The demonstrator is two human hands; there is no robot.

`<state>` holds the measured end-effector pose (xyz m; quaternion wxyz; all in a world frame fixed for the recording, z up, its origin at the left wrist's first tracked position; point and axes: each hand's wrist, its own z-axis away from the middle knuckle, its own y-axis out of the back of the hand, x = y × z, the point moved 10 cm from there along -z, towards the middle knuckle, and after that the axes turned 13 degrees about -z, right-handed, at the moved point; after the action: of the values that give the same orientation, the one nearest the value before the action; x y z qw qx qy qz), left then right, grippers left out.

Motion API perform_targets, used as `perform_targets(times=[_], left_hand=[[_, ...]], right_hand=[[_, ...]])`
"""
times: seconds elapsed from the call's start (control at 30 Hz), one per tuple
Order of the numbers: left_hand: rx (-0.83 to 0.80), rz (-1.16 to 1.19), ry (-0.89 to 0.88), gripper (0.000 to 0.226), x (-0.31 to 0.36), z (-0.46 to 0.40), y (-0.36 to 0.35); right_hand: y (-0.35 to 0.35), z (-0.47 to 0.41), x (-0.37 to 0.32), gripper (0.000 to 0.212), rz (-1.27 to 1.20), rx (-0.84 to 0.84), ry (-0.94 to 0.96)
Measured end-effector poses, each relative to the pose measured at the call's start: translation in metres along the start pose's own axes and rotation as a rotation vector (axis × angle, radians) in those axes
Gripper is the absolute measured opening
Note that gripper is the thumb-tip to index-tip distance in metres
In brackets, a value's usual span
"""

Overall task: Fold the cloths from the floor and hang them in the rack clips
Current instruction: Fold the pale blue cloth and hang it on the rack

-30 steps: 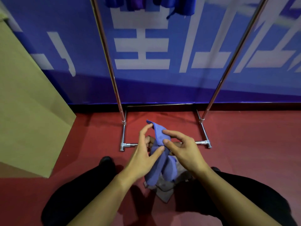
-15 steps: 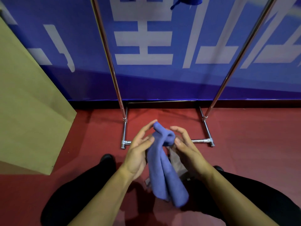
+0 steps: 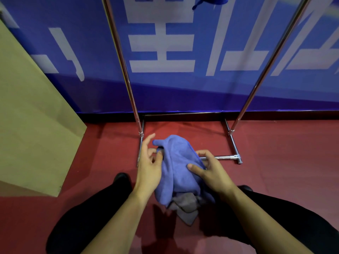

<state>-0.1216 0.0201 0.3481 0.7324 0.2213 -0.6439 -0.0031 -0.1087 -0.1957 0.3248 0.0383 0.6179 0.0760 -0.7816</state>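
A blue cloth [image 3: 178, 167] hangs bunched between my two hands, above the red floor. My left hand [image 3: 149, 165] pinches its upper left edge with thumb and fingers. My right hand [image 3: 209, 171] grips its right side, thumb pressed on the front. Below it a grey cloth [image 3: 185, 208] lies crumpled on the floor, partly hidden by the blue one. The chrome rack [image 3: 236, 158] stands just beyond my hands; its two poles rise out of view. The rack clips are not visible; a bit of dark blue cloth [image 3: 207, 1] hangs at the top edge.
A large tan board [image 3: 31, 125] leans at the left. A blue banner wall [image 3: 165, 52] with white lettering stands behind the rack. My dark-trousered legs and black shoes [image 3: 121, 177] flank the cloths on the red floor [image 3: 284, 153].
The blue cloth, a long hanging roll half a second ago, is now spread wider and bunched. My right hand has shifted down onto its right side; my left hand stays at the upper left.
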Motion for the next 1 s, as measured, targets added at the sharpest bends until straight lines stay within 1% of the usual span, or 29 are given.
perform_targets(times=[0.07, 0.1, 0.17, 0.23, 0.3, 0.33, 0.43, 0.57, 0.6, 0.67, 0.73, 0.77, 0.83, 0.87, 0.93, 1.0], left_hand=[[0.005, -0.107, -0.056, 0.050, 0.000, -0.003, 0.002], [0.006, -0.166, -0.077, 0.047, 0.001, -0.004, 0.002], [0.044, -0.274, -0.096, 0.037, 0.000, -0.004, 0.006], [0.100, -0.330, -0.096, 0.028, -0.002, -0.004, 0.012], [0.137, -0.359, -0.101, 0.028, -0.004, -0.008, 0.020], [0.132, -0.367, -0.120, 0.032, -0.002, -0.011, 0.021], [0.006, -0.383, -0.203, 0.055, 0.007, -0.013, 0.010], [-0.203, -0.417, -0.212, 0.068, 0.004, -0.008, -0.014], [-0.260, -0.451, -0.204, 0.071, 0.001, -0.006, -0.020], [-0.359, -0.500, -0.194, 0.074, -0.002, -0.003, -0.030], [-0.433, -0.488, -0.162, 0.067, -0.004, 0.001, -0.036], [-0.463, -0.475, -0.140, 0.060, -0.005, 0.002, -0.038], [-0.494, -0.444, -0.113, 0.048, -0.005, 0.006, -0.038], [-0.488, -0.424, -0.129, 0.044, -0.001, 0.008, -0.037], [-0.439, -0.361, -0.207, 0.038, 0.013, 0.009, -0.031], [-0.396, -0.279, -0.266, 0.039, 0.024, 0.007, -0.026]], right_hand=[[0.003, -0.002, 0.002, 0.049, -0.009, -0.005, 0.010], [0.004, -0.004, 0.001, 0.049, -0.018, -0.013, 0.022], [0.008, -0.005, -0.004, 0.043, -0.036, -0.006, 0.068], [0.016, -0.007, -0.014, 0.033, 0.021, 0.051, 0.135], [0.021, -0.008, -0.020, 0.025, 0.119, 0.086, 0.160], [0.024, -0.010, -0.018, 0.027, 0.137, 0.091, 0.138], [0.028, -0.013, -0.008, 0.032, 0.119, 0.067, 0.047], [0.023, -0.011, 0.001, 0.032, 0.112, 0.026, -0.021], [0.020, -0.012, 0.003, 0.035, 0.132, -0.002, -0.031], [0.017, -0.015, 0.010, 0.052, 0.188, -0.055, -0.046], [0.015, -0.016, 0.016, 0.074, 0.244, -0.108, -0.060], [0.013, -0.015, 0.017, 0.081, 0.264, -0.129, -0.055], [0.011, -0.015, 0.016, 0.088, 0.279, -0.147, -0.021], [0.011, -0.016, 0.015, 0.090, 0.259, -0.129, -0.007], [0.020, -0.019, 0.015, 0.088, 0.138, -0.031, 0.004], [0.037, -0.021, 0.023, 0.081, 0.015, 0.128, -0.038]])
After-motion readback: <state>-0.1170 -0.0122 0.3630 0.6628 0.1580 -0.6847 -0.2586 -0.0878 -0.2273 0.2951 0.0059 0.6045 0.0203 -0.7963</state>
